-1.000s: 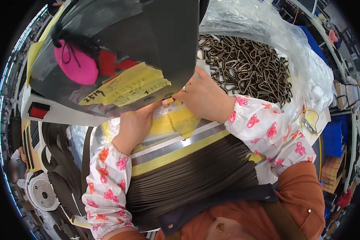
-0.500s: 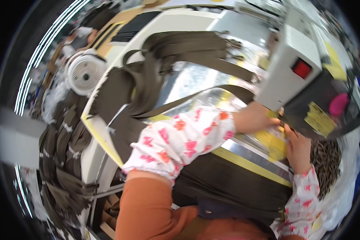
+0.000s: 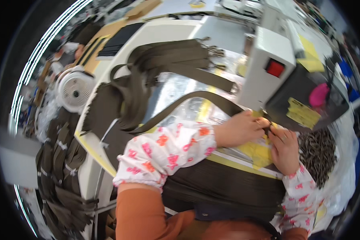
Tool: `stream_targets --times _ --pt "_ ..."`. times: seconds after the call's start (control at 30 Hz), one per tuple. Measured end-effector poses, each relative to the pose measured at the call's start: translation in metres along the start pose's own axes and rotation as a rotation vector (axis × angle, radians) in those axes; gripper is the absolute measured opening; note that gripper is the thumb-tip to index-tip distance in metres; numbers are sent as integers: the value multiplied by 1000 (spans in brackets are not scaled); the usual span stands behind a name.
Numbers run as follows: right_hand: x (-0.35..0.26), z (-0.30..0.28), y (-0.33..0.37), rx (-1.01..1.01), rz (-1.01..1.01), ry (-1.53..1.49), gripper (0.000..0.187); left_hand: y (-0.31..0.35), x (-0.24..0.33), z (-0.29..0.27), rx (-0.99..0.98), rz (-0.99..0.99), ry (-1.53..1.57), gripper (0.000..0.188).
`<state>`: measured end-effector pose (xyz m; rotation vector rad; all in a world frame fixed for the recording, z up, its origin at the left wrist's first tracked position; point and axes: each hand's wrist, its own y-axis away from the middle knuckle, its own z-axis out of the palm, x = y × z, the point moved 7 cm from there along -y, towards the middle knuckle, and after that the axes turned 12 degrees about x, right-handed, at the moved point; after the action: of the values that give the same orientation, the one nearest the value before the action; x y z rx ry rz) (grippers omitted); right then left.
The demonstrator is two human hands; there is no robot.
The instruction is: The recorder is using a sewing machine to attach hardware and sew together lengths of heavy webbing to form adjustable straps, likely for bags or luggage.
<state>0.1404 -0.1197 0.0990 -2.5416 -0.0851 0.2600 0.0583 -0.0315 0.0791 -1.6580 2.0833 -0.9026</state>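
Arching leftward lengthwise, olive strap

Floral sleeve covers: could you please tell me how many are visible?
2: the left sleeve cover, on the forearm of the left hand, and the right sleeve cover, on the forearm of the right hand; none seems hidden.

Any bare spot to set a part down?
Cream tabletop looks bare between the black sheets and grey panel, beyond the strap bundle; the panel's middle too. Crowded: around left hand and right hand, near white machine housing, stacked dark straps, metal loops.
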Motion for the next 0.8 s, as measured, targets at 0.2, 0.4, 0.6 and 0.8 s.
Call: stream_targets --times 0.2,0.4,0.6,0.8 --pt "9 8 1 34 23 80 31 -5 -7 5 -134 35 -20 18" --pt "10 9 10 76 15 92 20 -8 -4 6 -172 -17 23 14" --pt "10 10 16 104 43 83 19 -12 -2 10 -175 -53 58 15" --pt "12 15 14 37 36 150 26 -11 -6 7 -157 -63 -16 17"
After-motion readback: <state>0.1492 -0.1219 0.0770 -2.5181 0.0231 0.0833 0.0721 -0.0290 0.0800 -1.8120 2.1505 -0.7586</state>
